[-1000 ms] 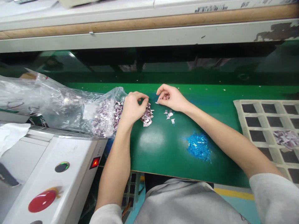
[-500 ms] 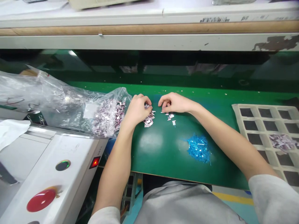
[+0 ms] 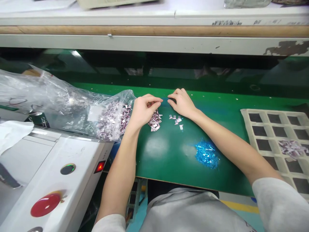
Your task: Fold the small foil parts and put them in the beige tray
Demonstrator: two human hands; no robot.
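Note:
My left hand is closed in a pinch, thumb against forefinger; whatever its fingertips hold is too small to make out. Below that hand lies a pile of small purple-and-white pieces, partly covered by it. My right hand faces it from the right, a small gap showing between thumb and curled forefinger, with nothing visible between them. Several loose pieces lie on the green mat below my right hand. Nearer my body is a heap of shiny blue film strips.
Clear plastic bags of similar pieces lie at the left. A white machine with a red button stands front left. At the right is a cream compartment tray with pieces in it. A shelf crosses above the back.
My right hand has left the loose pieces, moving up and away, and a piece now lies where its fingertips were. My left hand has lifted slightly off the pile, towards the right.

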